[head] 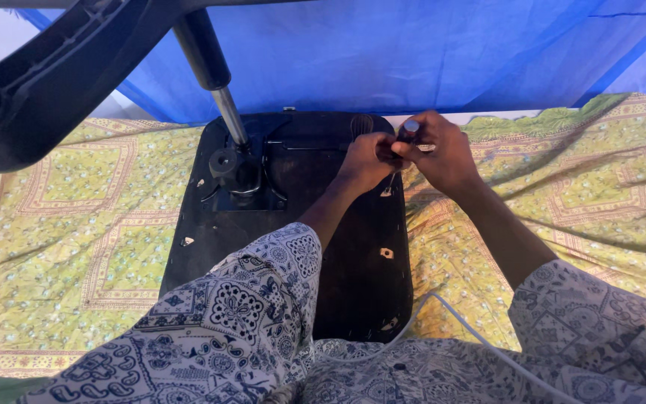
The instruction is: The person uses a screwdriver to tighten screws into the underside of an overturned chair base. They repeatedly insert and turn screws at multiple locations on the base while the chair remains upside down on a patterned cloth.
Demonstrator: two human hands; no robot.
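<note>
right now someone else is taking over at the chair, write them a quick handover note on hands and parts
Left hand: closed around the lower part of a screwdriver, steadying it at the right edge of the black seat underside.
Right hand: gripping the screwdriver handle from above.
The upturned seat lies on a green patterned cloth; the gas-lift column and chair base are attached and stick up at top left.
Done: cannot tell whether any screws are in.
Left: light mounting holes, such as this hole, look empty along the right edge.
</note>
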